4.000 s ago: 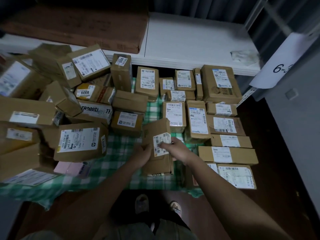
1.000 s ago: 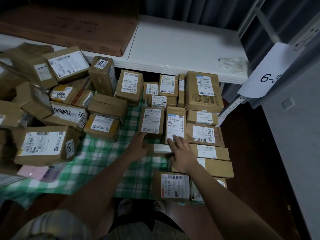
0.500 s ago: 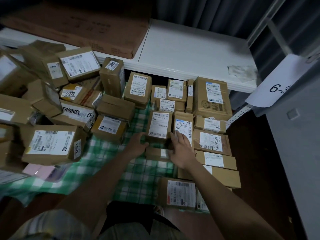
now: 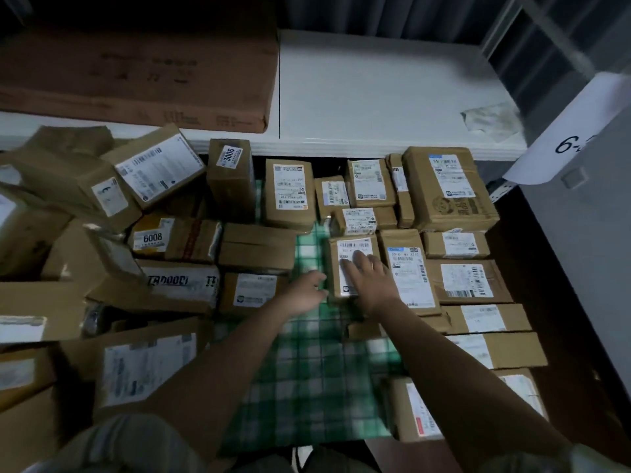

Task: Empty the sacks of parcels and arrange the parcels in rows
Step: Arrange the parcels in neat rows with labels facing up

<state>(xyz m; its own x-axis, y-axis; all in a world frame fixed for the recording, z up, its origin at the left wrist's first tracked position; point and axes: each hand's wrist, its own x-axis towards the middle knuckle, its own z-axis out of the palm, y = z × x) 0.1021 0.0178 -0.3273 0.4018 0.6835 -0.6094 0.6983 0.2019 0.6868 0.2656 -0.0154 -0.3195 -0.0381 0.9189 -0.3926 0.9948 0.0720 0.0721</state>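
A loose heap of boxes fills the left side of the green checked cloth. The left hand, grip relaxed and holding nothing, touches the left edge of a labelled box. The right hand lies flat on that box, fingers straight. Tidy rows of boxes sit right.

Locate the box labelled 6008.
In the head view, the 6008 box sits left of centre in the unsorted pile, below the tilted white-labelled box, above the box marked TA0000I.
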